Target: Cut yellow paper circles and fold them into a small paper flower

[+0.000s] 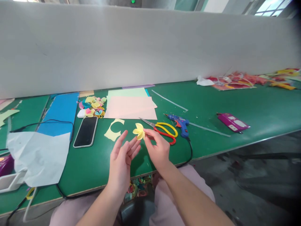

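Observation:
A small yellow paper flower (139,131) with several petals is pinched between the thumb and fingers of my right hand (158,147). My left hand (122,153) is held palm up just left of it, fingers apart, with fingertips close below the petals; whether they touch the flower I cannot tell. Behind my right hand lie scissors (167,128) with one yellow and one red handle. Left of the flower rests a pale yellow paper scrap (113,130) with a round cut-out. Beyond the hands are pink paper sheets (131,106) over a pale green one.
A blue glue gun (180,122) with a clear glue stick and black cord lies right of the scissors. A phone (86,131) and a pile of paper flowers (93,105) are on the left. A purple packet (232,122) lies right. A white partition (141,47) stands behind.

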`<state>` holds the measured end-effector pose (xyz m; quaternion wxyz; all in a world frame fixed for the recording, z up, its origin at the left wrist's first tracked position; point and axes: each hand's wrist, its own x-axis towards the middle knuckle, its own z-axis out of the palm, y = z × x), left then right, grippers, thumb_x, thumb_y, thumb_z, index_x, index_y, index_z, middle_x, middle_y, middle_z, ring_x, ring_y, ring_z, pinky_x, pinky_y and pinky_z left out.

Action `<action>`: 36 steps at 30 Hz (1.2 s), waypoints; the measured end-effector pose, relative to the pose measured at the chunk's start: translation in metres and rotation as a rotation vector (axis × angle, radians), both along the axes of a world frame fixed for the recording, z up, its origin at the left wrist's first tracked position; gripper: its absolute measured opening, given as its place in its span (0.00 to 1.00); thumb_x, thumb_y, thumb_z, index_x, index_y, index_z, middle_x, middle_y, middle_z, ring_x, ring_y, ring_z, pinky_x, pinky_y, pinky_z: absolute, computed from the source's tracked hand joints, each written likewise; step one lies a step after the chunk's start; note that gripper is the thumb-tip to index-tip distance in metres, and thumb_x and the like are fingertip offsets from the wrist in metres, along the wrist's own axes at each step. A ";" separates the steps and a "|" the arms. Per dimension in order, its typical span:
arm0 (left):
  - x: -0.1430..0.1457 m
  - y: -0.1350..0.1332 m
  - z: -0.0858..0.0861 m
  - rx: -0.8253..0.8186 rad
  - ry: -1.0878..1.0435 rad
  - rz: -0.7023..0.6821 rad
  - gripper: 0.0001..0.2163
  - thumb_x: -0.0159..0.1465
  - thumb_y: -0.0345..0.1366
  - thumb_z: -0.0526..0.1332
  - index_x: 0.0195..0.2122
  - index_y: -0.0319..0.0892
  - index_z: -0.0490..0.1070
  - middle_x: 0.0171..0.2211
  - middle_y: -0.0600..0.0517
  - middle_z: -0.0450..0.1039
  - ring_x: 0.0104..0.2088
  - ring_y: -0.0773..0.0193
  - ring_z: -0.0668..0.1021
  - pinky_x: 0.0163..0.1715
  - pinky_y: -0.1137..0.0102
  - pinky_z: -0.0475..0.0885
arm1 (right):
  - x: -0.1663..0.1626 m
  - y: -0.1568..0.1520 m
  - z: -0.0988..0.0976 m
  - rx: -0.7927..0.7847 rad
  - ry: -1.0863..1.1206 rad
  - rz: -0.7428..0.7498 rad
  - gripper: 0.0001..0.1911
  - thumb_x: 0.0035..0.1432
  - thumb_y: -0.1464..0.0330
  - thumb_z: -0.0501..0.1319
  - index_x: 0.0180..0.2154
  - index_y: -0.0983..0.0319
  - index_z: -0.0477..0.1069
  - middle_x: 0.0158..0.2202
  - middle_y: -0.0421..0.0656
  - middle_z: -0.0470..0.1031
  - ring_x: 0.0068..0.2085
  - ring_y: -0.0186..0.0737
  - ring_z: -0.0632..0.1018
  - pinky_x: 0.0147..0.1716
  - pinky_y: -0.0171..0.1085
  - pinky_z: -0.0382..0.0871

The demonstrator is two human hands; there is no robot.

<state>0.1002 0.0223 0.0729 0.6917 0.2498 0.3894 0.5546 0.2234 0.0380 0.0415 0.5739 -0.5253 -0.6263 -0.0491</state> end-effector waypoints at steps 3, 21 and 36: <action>-0.003 0.000 0.001 0.015 0.017 -0.012 0.27 0.60 0.38 0.58 0.60 0.38 0.57 0.40 0.42 0.79 0.47 0.55 0.78 0.51 0.58 0.71 | -0.001 -0.001 -0.001 -0.005 -0.034 0.005 0.12 0.60 0.74 0.55 0.41 0.57 0.74 0.36 0.42 0.82 0.35 0.38 0.82 0.36 0.36 0.78; -0.110 0.069 -0.044 0.375 1.785 0.326 0.30 0.62 0.43 0.54 0.62 0.31 0.54 0.56 0.33 0.65 0.62 0.38 0.57 0.58 0.44 0.53 | 0.003 0.021 -0.022 -0.201 0.134 0.074 0.10 0.57 0.72 0.56 0.40 0.61 0.73 0.36 0.45 0.81 0.35 0.40 0.82 0.31 0.37 0.78; -0.103 0.068 -0.053 0.476 1.734 0.322 0.27 0.63 0.37 0.51 0.63 0.33 0.54 0.56 0.35 0.66 0.64 0.42 0.54 0.60 0.42 0.44 | -0.003 0.033 -0.036 -0.298 0.052 0.071 0.11 0.57 0.67 0.55 0.39 0.63 0.73 0.34 0.49 0.81 0.34 0.44 0.82 0.32 0.41 0.78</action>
